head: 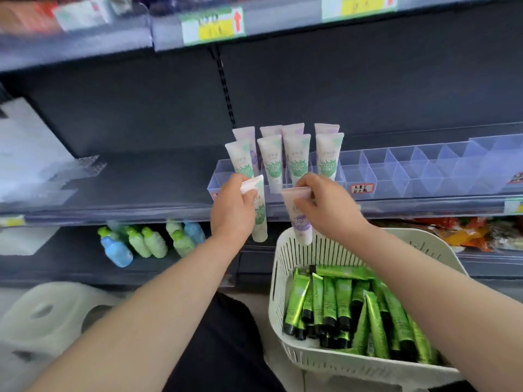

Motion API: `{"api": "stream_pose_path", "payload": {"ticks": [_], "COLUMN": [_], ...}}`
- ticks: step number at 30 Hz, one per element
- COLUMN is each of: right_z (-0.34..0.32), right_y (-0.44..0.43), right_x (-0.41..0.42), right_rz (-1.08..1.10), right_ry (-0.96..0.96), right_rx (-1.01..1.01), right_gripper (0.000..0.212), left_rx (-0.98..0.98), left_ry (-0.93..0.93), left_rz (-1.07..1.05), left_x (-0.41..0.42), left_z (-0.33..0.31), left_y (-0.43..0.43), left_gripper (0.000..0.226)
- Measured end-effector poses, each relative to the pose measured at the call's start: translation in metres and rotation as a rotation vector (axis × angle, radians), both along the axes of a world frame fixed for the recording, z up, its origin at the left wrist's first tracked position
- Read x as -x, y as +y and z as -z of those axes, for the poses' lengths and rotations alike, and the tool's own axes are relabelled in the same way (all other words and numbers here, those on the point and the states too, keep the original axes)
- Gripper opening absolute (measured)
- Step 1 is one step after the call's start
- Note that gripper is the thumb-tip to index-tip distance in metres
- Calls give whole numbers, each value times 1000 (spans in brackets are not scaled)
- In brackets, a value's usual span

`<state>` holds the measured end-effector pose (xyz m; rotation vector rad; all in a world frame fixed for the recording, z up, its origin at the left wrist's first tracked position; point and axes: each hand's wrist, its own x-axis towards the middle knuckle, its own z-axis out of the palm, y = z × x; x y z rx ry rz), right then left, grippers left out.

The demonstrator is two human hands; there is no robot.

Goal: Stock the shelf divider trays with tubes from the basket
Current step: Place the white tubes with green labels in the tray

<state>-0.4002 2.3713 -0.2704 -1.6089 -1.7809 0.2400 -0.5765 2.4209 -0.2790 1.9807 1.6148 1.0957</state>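
Lower right, basket (pixel 278 267): green tubes (pixel 345 304).
Divider trays (pixel 410 176): pale tubes (pixel 297 157) upright.
Left hand (pixel 232 210): grip round green-print tube (pixel 259 219).
Right hand (pixel 328 207): grip round purple-print tube (pixel 301 225).
Price labels (pixel 212 25): blurred.

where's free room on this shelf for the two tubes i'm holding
Free: the tray cells right of the standing tubes, behind the handwritten label, empty out to the right end. Also bare shelf left of the tray, up to the clear block. Crowded: the tray's left end, tubes two rows deep behind your left hand and right hand.
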Motion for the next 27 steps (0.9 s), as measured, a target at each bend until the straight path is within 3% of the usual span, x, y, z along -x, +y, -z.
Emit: {"api": "stream_pose_path", "payload": {"ticks": [5, 9, 14, 27], "right_z": [-41, -64, -81, -74], "right_y": [36, 72, 125, 234], "right_x": [53, 87, 109, 114], "right_rz": [-109, -113, 2, 116], "right_ry": [-40, -59, -190, -273], "right_rx": [-64, -83, -198, -105], "right_gripper": [15, 19, 15, 14], "left_rx": [4, 7, 12, 53], "left_ry": [132, 78, -6, -151], "left_rz": [-180, -268, -261, -193], "left_x": [57, 86, 96, 95], "left_z": [-38, -59, -73, -76], "left_y": [26, 47, 71, 135], "left_gripper": [8, 9, 5, 7]}}
